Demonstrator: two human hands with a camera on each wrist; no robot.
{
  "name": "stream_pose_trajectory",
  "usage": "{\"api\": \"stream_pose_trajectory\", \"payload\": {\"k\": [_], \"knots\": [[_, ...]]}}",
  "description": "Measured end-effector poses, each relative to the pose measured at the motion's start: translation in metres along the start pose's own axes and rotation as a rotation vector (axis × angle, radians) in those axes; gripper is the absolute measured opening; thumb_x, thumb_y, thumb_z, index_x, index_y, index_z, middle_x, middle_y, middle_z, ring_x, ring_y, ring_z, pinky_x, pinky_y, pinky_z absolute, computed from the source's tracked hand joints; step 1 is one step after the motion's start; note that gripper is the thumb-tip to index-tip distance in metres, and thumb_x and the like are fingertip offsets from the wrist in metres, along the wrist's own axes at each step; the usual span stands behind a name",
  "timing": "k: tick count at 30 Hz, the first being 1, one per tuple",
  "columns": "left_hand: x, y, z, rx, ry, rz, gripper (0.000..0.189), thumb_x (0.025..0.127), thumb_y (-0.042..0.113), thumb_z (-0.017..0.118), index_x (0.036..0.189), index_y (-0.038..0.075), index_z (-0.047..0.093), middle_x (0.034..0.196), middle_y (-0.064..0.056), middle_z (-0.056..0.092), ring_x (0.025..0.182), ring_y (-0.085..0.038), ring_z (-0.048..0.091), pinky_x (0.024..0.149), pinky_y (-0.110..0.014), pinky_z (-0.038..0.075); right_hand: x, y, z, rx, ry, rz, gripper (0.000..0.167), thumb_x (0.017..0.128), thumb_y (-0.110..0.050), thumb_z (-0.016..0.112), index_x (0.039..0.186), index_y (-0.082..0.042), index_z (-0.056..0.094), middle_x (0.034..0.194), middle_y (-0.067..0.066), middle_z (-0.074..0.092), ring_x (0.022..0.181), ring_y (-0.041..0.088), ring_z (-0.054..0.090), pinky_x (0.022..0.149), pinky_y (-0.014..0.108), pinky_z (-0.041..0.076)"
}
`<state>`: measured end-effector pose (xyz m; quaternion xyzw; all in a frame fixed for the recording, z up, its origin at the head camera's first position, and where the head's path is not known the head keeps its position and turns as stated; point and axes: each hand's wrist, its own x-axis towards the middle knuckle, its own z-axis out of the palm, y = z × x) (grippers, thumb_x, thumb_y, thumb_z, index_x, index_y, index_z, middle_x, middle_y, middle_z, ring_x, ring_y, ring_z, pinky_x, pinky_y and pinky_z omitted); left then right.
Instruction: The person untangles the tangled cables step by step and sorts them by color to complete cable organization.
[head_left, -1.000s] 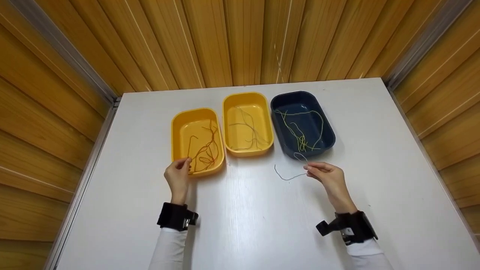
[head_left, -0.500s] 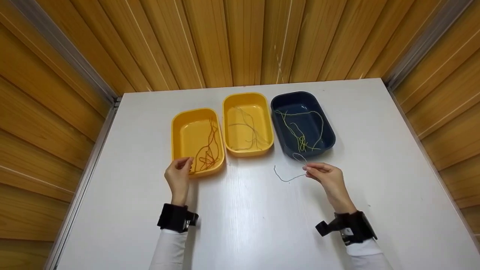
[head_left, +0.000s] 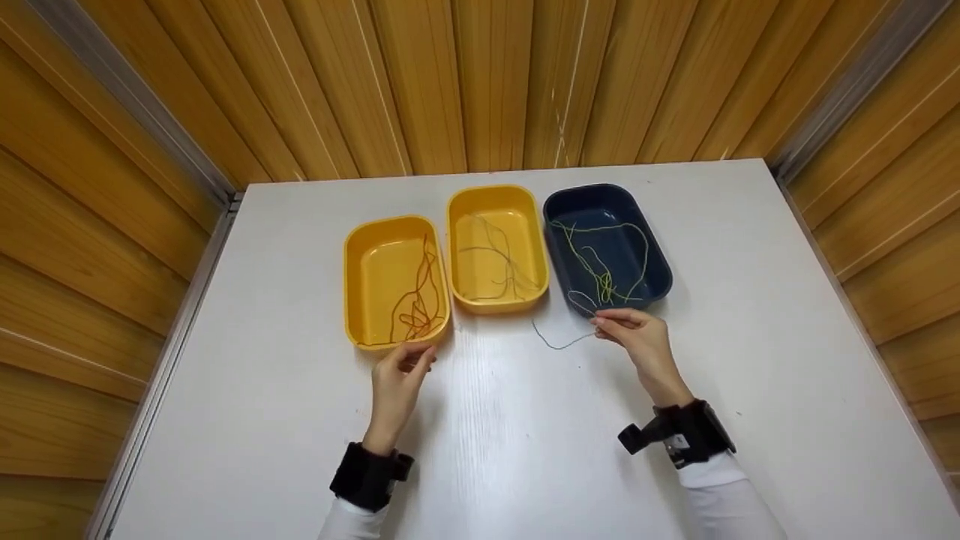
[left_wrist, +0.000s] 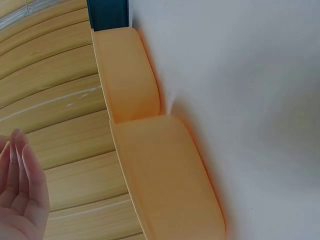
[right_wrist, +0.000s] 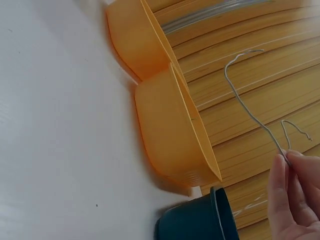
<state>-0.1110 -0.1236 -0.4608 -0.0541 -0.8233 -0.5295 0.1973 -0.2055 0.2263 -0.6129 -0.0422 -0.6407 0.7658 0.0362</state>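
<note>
My right hand (head_left: pixel 637 349) pinches a thin grey string (right_wrist: pixel 252 117) between thumb and fingertips, just in front of the dark blue container (head_left: pixel 660 285). One end hangs in a curve to the left above the table; the other loops over the container's front edge. My left hand (head_left: pixel 397 390) is at the front rim of the left yellow container (head_left: pixel 352 285), thumb close to the fingertips. In the left wrist view, its fingers (left_wrist: pixel 32 175) are nearly straight and no string shows in them. Several orange-red strings (head_left: pixel 420 292) lie tangled in that container.
A middle yellow container (head_left: pixel 454 225) holds several pale strings (head_left: pixel 487 248). Yellow-green strings (head_left: pixel 604 285) lie in the dark blue container. All three stand side by side on a white table (head_left: pixel 487 450), with wood-patterned walls (head_left: pixel 487 82) behind and beside it.
An orange-red strand that ran up from my left fingers now lies in the left container. That hand has moved right and nearer me. My right hand has shifted slightly left and forward with the string.
</note>
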Motion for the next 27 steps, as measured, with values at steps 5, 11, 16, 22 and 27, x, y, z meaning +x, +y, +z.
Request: {"api": "stream_pose_trajectory", "payload": {"k": [5, 11, 16, 22, 27], "knots": [[-0.009, -0.015, 0.010, 0.003, -0.047, 0.050, 0.003, 0.076, -0.007, 0.063, 0.079, -0.008, 0.063, 0.067, -0.014, 0.064, 0.055, -0.025, 0.058, 0.051, -0.026, 0.050, 0.037, 0.002, 0.018, -0.031, -0.015, -0.027, 0.032, 0.070, -0.013, 0.074, 0.096, 0.004, 0.065, 0.090, 0.021, 0.065, 0.080, 0.032, 0.063, 0.067, 0.036, 0.054], [-0.015, -0.035, 0.019, 0.010, -0.082, 0.082, 0.005, 0.076, -0.003, 0.065, 0.081, 0.000, 0.065, 0.069, -0.008, 0.065, 0.056, -0.017, 0.058, 0.051, -0.028, 0.051, 0.055, -0.039, 0.062, -0.070, -0.004, 0.024, 0.023, 0.072, -0.011, 0.073, 0.092, -0.001, 0.068, 0.087, 0.013, 0.067, 0.075, 0.021, 0.065, 0.065, 0.028, 0.055], [-0.017, -0.036, 0.020, 0.005, -0.093, 0.068, 0.003, 0.078, -0.001, 0.064, 0.081, 0.001, 0.065, 0.069, -0.008, 0.065, 0.056, -0.015, 0.058, 0.052, -0.027, 0.051, 0.050, -0.088, 0.105, -0.174, 0.054, 0.074, 0.018, 0.075, -0.004, 0.068, 0.091, 0.005, 0.066, 0.084, 0.013, 0.066, 0.067, 0.015, 0.064, 0.063, 0.023, 0.055], [-0.016, -0.023, 0.020, -0.020, -0.107, 0.058, 0.005, 0.076, -0.009, 0.062, 0.079, -0.005, 0.063, 0.068, -0.013, 0.064, 0.055, -0.024, 0.057, 0.050, -0.029, 0.051, 0.046, -0.116, 0.135, -0.310, 0.102, 0.091, 0.017, 0.078, 0.005, 0.062, 0.094, 0.013, 0.062, 0.086, 0.022, 0.064, 0.059, 0.009, 0.061, 0.060, 0.019, 0.054], [-0.014, 0.000, 0.016, -0.025, -0.124, 0.058, 0.002, 0.077, -0.009, 0.060, 0.077, -0.011, 0.061, 0.067, -0.017, 0.062, 0.055, -0.026, 0.057, 0.050, -0.026, 0.050, 0.054, -0.111, 0.136, -0.377, 0.029, 0.129, 0.023, 0.081, -0.002, 0.061, 0.099, 0.013, 0.060, 0.094, 0.024, 0.062, 0.068, 0.015, 0.063, 0.066, 0.023, 0.054]]}}
